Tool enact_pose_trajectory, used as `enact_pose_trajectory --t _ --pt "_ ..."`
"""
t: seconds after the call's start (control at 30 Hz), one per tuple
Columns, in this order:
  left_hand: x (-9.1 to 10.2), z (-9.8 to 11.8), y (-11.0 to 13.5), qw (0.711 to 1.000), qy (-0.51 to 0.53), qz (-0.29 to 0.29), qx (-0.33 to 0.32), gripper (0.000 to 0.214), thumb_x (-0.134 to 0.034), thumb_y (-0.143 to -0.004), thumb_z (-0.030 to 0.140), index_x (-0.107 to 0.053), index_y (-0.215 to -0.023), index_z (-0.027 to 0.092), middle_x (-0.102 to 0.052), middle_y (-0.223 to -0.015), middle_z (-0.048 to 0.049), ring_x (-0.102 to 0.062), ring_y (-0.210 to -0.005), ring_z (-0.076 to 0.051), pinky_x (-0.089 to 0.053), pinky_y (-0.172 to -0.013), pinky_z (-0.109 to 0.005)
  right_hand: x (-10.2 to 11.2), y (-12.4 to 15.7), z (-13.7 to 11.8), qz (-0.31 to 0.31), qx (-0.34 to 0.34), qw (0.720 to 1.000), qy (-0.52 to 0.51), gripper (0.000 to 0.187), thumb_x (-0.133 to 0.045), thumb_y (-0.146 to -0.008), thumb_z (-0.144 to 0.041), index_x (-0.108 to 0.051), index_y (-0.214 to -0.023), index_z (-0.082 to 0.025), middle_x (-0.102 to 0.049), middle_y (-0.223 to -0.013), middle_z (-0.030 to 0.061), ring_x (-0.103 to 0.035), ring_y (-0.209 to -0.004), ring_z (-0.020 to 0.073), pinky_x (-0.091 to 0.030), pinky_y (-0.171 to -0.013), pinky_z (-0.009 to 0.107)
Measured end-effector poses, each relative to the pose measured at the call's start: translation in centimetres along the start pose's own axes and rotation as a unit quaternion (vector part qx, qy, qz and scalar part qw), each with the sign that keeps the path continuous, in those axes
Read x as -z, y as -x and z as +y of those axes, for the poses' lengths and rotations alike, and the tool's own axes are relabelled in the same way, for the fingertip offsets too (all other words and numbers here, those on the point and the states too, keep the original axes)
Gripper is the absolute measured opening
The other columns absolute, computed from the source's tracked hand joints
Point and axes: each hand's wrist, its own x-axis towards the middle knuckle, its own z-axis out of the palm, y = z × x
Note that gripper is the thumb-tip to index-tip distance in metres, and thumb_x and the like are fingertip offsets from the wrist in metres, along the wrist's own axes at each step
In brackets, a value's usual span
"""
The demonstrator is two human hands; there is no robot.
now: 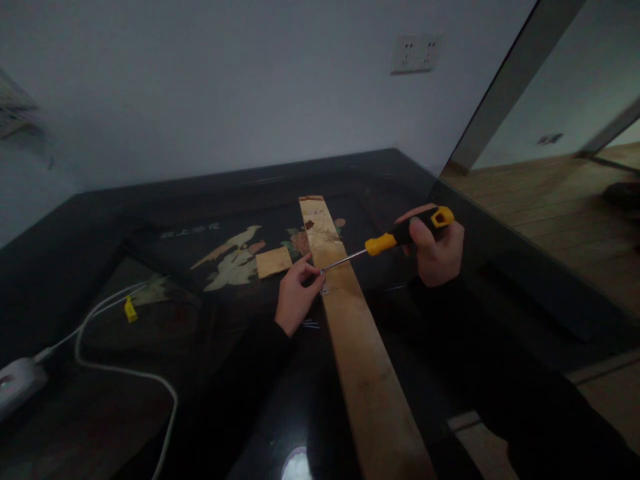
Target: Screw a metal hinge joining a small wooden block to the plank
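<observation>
My right hand (437, 250) is wrapped round the black and yellow handle of a screwdriver (381, 244). Its thin metal shaft slants down leftward across a long wooden board (357, 320). At the tip, my left hand (297, 293) pinches a tiny shiny piece that looks like a screw (322, 273), mostly hidden by the fingers, at the board's left edge. Just below those fingertips a small metal piece (325, 289) sits on the board; its kind is unclear. Several loose screws (310, 325) lie on the dark table beside my left wrist.
A small square wooden piece (273, 262) lies left of the board. Further left are a yellow object (131, 310), a white cable (125, 372) and a white power strip (21, 383). The glossy table (240, 175) meets a wall with sockets (417, 53).
</observation>
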Motion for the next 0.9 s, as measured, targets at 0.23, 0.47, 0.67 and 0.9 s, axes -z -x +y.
enact_pose_trajectory --t 0.23,0.47,0.67,0.9 --pt "0.0 0.0 0.0 1.000 0.014 -0.001 -0.001 0.011 -0.065 -0.073 0.020 -0.057 -0.072 0.014 -0.051 -0.134 -0.0168 -0.057 -0.116 -0.026 -0.045 -0.098 -0.044 0.3 0.0 -0.5 -0.027 0.028 0.999 0.030 0.024 -0.060 -0.079 -0.044 -0.064 -0.078 -0.020 -0.057 -0.064 0.0009 -0.045 -0.045 0.0091 -0.033 -0.040 0.025" --pt "0.1 0.1 0.0 1.000 0.012 0.000 0.004 0.010 -0.066 -0.073 0.020 -0.058 -0.072 0.014 -0.052 -0.133 -0.0159 -0.054 -0.119 -0.026 -0.042 -0.101 -0.043 0.2 -2.2 -2.7 -0.132 0.084 0.986 0.052 0.022 -0.062 -0.077 -0.038 -0.063 -0.077 -0.017 -0.060 -0.071 0.0019 -0.054 -0.062 0.0121 -0.042 -0.056 0.026" --pt "-0.1 0.3 0.1 0.999 0.033 0.004 0.018 0.010 -0.066 -0.072 0.019 -0.057 -0.070 0.014 -0.052 -0.134 -0.0147 -0.057 -0.115 -0.026 -0.042 -0.101 -0.043 -1.5 -6.7 -5.8 -0.361 0.129 0.920 0.077 0.021 -0.062 -0.076 -0.035 -0.061 -0.084 -0.015 -0.062 -0.079 0.0019 -0.053 -0.068 0.0108 -0.043 -0.063 0.025" --pt "-0.2 0.3 0.1 0.998 0.053 0.012 0.016 0.010 -0.065 -0.072 0.017 -0.057 -0.069 0.015 -0.053 -0.132 -0.0160 -0.055 -0.118 -0.027 -0.041 -0.101 -0.043 -3.7 -8.9 -6.6 -0.435 0.137 0.887 0.077 0.025 -0.062 -0.077 -0.032 -0.053 -0.094 -0.016 -0.057 -0.085 0.0020 -0.051 -0.073 0.0115 -0.043 -0.063 0.024"
